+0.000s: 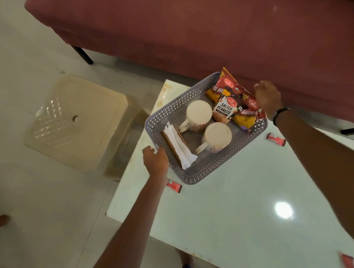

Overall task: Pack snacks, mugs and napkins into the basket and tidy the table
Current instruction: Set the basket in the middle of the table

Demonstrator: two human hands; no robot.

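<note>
A grey perforated basket [207, 167] stands at the far left part of the white table [240, 207]. Inside it are two white mugs [199, 114] [217, 136], a stack of white napkins [179, 148] leaning against the left wall, and snack packets, among them salted peanuts [223, 110] and red and yellow bhujia packs [246, 116]. My left hand [155, 160] grips the basket's near left corner. My right hand [268, 97] holds the far right end, by the snack packets.
Three small red sachets lie on the table: one [174, 186] beside my left wrist, one [276, 139] right of the basket, one [350, 265] at the near right edge. A beige plastic stool [77, 121] stands left of the table. A maroon sofa [197, 29] runs behind it.
</note>
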